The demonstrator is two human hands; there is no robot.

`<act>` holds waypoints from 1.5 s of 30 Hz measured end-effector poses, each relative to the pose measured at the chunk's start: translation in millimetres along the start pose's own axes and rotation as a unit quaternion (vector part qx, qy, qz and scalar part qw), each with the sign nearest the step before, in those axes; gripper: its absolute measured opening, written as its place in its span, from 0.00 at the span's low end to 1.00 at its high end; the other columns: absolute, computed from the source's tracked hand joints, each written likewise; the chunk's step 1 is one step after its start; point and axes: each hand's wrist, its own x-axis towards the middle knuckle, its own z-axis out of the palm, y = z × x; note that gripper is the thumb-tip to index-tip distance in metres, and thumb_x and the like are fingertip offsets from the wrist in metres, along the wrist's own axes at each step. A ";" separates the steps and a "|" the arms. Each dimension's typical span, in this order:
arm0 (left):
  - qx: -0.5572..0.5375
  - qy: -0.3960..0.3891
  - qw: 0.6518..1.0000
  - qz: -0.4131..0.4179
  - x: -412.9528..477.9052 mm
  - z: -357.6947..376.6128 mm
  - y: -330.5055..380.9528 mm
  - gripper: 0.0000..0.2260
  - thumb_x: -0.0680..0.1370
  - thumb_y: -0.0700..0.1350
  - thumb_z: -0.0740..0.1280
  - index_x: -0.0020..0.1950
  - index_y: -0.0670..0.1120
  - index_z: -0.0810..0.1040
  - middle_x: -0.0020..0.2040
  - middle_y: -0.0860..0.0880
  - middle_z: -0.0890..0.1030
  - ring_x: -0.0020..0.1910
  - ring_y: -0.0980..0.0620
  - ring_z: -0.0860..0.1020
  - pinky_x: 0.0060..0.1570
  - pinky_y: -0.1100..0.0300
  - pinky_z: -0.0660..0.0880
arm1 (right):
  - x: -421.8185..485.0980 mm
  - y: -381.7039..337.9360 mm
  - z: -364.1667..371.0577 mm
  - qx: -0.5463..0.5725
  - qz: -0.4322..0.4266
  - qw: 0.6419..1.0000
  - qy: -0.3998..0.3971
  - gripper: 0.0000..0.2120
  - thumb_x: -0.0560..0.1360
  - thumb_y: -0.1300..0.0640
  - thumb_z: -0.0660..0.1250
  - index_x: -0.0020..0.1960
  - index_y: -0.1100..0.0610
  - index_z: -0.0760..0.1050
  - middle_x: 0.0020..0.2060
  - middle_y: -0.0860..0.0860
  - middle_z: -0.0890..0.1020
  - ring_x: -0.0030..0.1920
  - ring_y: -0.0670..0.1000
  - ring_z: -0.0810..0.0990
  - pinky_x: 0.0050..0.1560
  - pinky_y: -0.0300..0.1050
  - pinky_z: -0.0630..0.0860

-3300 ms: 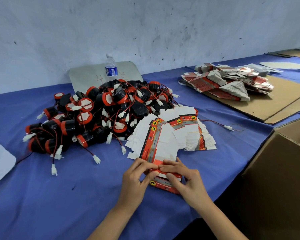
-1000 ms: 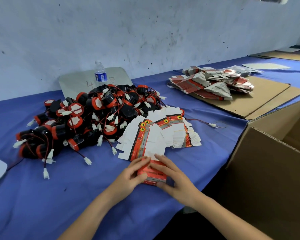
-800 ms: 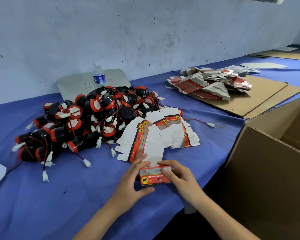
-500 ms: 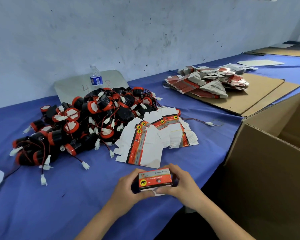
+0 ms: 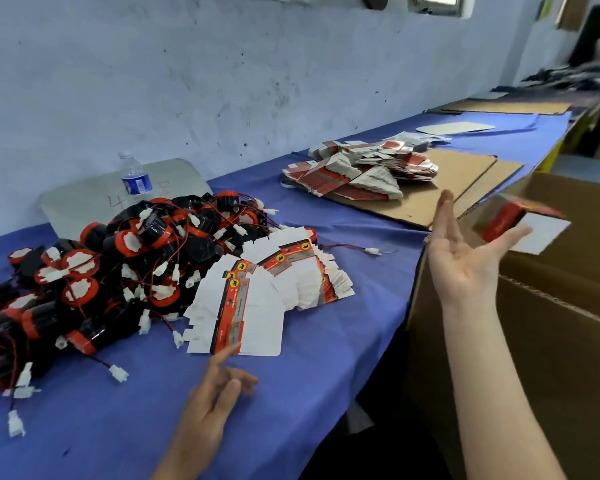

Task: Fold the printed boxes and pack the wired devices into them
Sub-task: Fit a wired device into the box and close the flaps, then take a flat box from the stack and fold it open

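Far left on the blue tablecloth: heap of black-and-red wired devices, red leads and white plug connectors trailing off its near edge. Behind the heap, a water bottle stands upright against a pale board leaning on the wall. Just right of the heap, touching it: fanned stack of flat printed box blanks, white with red and grey strips. Left hand low over the cloth, fingers loose and spread, holding nothing; forefinger tip reaches the near edge of the closest blank. One stray lead with white connector lies right of the stack. Further back, a second pile of flat boxes on a brown cardboard sheet. Right hand raised, palm up, fingers straight and apart, over the rim of a large cardboard carton. Folded printed box, blurred, at the fingertips above the carton opening; cannot tell whether it touches them.
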 end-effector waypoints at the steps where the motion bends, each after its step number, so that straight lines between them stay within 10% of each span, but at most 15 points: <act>1: 0.016 -0.001 1.000 0.006 -0.8 -0.1 0.9 0.17 0.76 0.48 0.59 0.64 0.57 0.72 0.49 0.49 0.84 0.47 0.51 0.83 0.55 0.59 0.75 | 2.9 3.8 -3.6 -0.018 0.017 1.000 -0.002 0.36 0.69 0.43 0.71 0.63 0.70 0.68 0.57 0.66 0.80 0.57 0.60 0.81 0.53 0.49 0.81; 4: 0.057 0.009 0.998 0.019 -2.8 -0.8 2.4 0.18 0.77 0.47 0.60 0.67 0.56 0.71 0.56 0.56 0.82 0.56 0.57 0.79 0.57 0.66 0.72 | -2.6 38.6 -32.2 -0.394 0.011 0.919 -0.007 0.23 0.74 0.52 0.69 0.66 0.59 0.71 0.52 0.57 0.84 0.55 0.54 0.82 0.57 0.46 0.78; 7: 0.099 0.061 0.993 -0.002 -1.7 0.3 0.9 0.15 0.80 0.50 0.62 0.67 0.58 0.69 0.64 0.63 0.75 0.65 0.60 0.72 0.62 0.63 0.67 | -25.2 81.0 -83.7 -0.793 0.021 0.570 -0.215 0.25 0.72 0.58 0.74 0.66 0.52 0.71 0.62 0.50 0.76 0.65 0.50 0.72 0.67 0.44 0.66; 10: 0.196 0.095 0.975 -0.039 1.9 4.3 -2.3 0.21 0.79 0.45 0.65 0.70 0.54 0.66 0.71 0.53 0.69 0.72 0.51 0.65 0.70 0.53 0.63 | -35.8 108.3 -128.2 -0.892 0.101 0.260 -0.355 0.46 0.69 0.46 0.75 0.78 0.47 0.51 0.78 0.50 0.47 0.78 0.51 0.40 0.75 0.51 0.42; 13: 0.224 0.096 0.967 -0.068 3.9 5.6 -4.7 0.24 0.79 0.44 0.66 0.74 0.50 0.64 0.74 0.49 0.66 0.74 0.48 0.62 0.72 0.48 0.61 | -33.5 128.6 -144.7 -0.918 0.087 0.112 -0.370 0.56 0.67 0.38 0.74 0.78 0.44 0.36 0.76 0.53 0.32 0.74 0.57 0.27 0.72 0.60 0.32; 24: 0.203 0.108 0.972 -0.053 4.1 6.4 -4.4 0.23 0.80 0.46 0.65 0.65 0.66 0.58 0.63 0.65 0.65 0.62 0.65 0.62 0.62 0.67 0.60 | 12.2 187.8 -132.7 -0.897 0.125 -0.094 -0.414 0.68 0.56 0.30 0.75 0.71 0.39 0.23 0.75 0.62 0.33 0.74 0.66 0.30 0.69 0.67 0.31; 29: 0.187 0.104 0.975 -0.054 4.1 4.9 -7.6 0.22 0.80 0.47 0.64 0.66 0.66 0.58 0.64 0.64 0.66 0.62 0.64 0.63 0.64 0.65 0.62 | 12.9 198.5 -129.4 -0.892 0.075 -0.115 -0.431 0.66 0.57 0.31 0.76 0.74 0.39 0.27 0.76 0.64 0.49 0.76 0.64 0.44 0.70 0.70 0.38; 45: 0.134 0.113 0.983 -0.061 2.0 1.7 -5.0 0.19 0.80 0.45 0.64 0.67 0.62 0.63 0.68 0.59 0.70 0.68 0.61 0.66 0.64 0.67 0.61 | -13.1 184.9 -135.5 -0.920 0.091 -0.116 -0.362 0.59 0.63 0.33 0.72 0.76 0.41 0.32 0.75 0.65 0.50 0.74 0.67 0.50 0.67 0.72 0.53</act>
